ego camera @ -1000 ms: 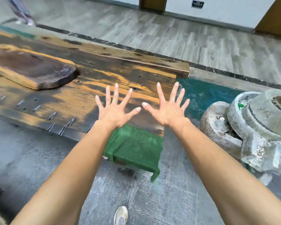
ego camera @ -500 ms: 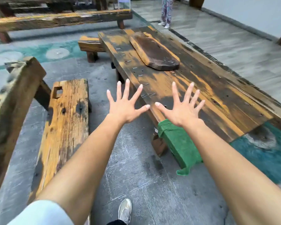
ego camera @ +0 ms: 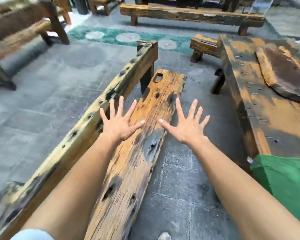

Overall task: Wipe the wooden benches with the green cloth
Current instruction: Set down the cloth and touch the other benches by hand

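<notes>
Both hands are held out flat in front of the person, palms down, holding nothing. The left hand (ego camera: 119, 122) has its fingers fanned wide and straight. The right hand (ego camera: 187, 126) mirrors it, just as splayed, and the two thumb tips are near each other but apart. Bare forearms run back toward the camera, and a pale sleeve (ego camera: 31, 234) shows at the bottom left.

Under the hands lies a plank bench (ego camera: 137, 170), a long weathered board of orange-brown wood with dark patches, knot holes and a square cut-out at its far end. The left hand is over the board's left side. The right hand is mostly over the floor just beside the board's right edge. Whether either palm touches anything I cannot tell. Along the bench's left side runs a raised beam (ego camera: 80, 141), paler and dotted with dark pegs.

The green cloth (ego camera: 282, 177) is off to the right, well apart from the right hand. It is draped over the near corner of a big wooden tabletop (ego camera: 267, 122) and hangs down its edge. Farther along that tabletop rests a dark slab (ego camera: 287, 77) of wood. By its far end stands a small bench (ego camera: 204, 45), and a long bench (ego camera: 189, 14) stretches across the back. The floor (ego camera: 50, 87) is grey stone, with a teal strip (ego camera: 111, 34) set with pale round discs. The toe of a shoe (ego camera: 164, 236) peeks in at the bottom.
</notes>
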The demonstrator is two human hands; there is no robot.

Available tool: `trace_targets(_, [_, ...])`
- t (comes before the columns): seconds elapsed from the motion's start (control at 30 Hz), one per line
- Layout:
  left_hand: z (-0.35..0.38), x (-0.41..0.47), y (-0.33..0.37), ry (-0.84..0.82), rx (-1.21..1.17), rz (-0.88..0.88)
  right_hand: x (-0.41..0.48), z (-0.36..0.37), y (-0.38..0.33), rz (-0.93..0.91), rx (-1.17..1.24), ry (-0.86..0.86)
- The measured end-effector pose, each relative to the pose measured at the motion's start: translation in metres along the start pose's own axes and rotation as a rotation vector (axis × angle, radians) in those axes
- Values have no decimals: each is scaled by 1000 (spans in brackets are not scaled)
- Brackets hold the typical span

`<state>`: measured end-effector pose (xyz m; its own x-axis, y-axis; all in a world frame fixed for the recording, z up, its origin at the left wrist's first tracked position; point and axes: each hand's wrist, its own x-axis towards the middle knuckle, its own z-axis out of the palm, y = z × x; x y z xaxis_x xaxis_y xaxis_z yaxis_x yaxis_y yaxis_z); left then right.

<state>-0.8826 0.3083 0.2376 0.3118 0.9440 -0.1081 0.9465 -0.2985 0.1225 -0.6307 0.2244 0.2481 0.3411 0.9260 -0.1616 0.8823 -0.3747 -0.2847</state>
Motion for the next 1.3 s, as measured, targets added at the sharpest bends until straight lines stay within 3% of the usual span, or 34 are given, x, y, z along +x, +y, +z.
trace_targets(0.27, [37, -78, -244, -141, 4, -242, -35, 137, -222, -158, 1, -236])
trace_targets(0.5, [99, -87, -390, -446, 199, 87, -90, 281, -371, -85, 195, -460])
trace_targets(0.63, [132, -83, -428, -595, 302, 381, -128, 357, -436, 69, 445, -585])
trace_targets(0.8, [144, -81, -450, -560, 265, 543, -167, 403, -493, 227, 606, -526])
trace_targets(1.03, [149, -77, -457, -514, 206, 574, -184, 422, -520, 443, 664, -408])
trace_targets(1.17, [152, -70, -464, -463, 264, 550, -196, 428, -539, 547, 735, -334])
trace_targets(1.3, [157, -73, -468, -387, 388, 612, -203, 441, -551, 595, 629, -178])
